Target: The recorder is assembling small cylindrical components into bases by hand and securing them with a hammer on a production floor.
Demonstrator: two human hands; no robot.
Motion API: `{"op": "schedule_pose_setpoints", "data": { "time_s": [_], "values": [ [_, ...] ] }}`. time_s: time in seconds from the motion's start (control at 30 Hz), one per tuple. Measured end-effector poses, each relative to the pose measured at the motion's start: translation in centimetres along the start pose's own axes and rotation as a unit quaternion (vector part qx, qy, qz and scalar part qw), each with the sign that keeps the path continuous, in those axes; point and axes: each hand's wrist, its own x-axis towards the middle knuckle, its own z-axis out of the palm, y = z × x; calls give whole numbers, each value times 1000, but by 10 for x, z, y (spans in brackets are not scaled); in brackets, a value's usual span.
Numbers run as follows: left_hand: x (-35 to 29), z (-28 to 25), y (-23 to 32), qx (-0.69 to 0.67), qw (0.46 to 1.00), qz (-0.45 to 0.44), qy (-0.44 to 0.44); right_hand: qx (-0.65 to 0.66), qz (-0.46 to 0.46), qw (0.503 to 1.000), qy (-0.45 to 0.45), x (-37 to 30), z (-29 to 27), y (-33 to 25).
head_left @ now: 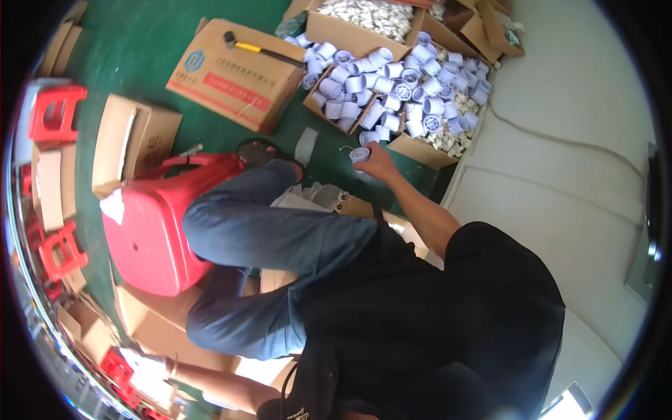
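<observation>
My right hand (377, 163) is closed round a small white, cup-shaped plastic part (360, 155), with a thin wire-like piece sticking out at its side. Just beyond it lies a heap of similar white plastic cups (383, 85), some of them in an open carton. My left arm reaches out to the lower left, beside a large open cardboard box (164, 323). Glare washes out my left hand (150, 362), so its fingers and anything in them cannot be made out.
A red plastic stool (150, 238) stands at my knees. A hammer (252, 49) with a yellow and black handle lies on a closed carton (234, 77). Small white parts fill another box (367, 21) at the back. A pale wall (560, 140) bounds the right side.
</observation>
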Motion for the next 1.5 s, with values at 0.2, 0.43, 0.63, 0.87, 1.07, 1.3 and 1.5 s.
{"op": "schedule_pose_setpoints", "data": {
  "time_s": [0.2,0.43,0.63,0.87,1.07,1.3,1.5],
  "values": [
    [-32,-94,205,-55,987,126,79,60,-199,978,10,5,-4,-85],
    [-47,-125,274,-277,957,-85,-11,184,-543,789,-221,-113,62,-360],
    [-31,-106,302,-373,905,-203,22,61,-638,714,-281,-134,212,-479],
    [-23,-63,325,-471,833,-289,-1,47,-695,683,-220,-114,261,-472],
    [-25,-47,344,-500,830,-247,6,28,-663,706,-246,-116,259,-474],
    [-25,-43,350,-483,830,-278,-8,56,-681,692,-232,-112,265,-472],
    [-27,-41,350,-468,841,-272,-10,65,-685,687,-235,-109,267,-470]
  ]
}}
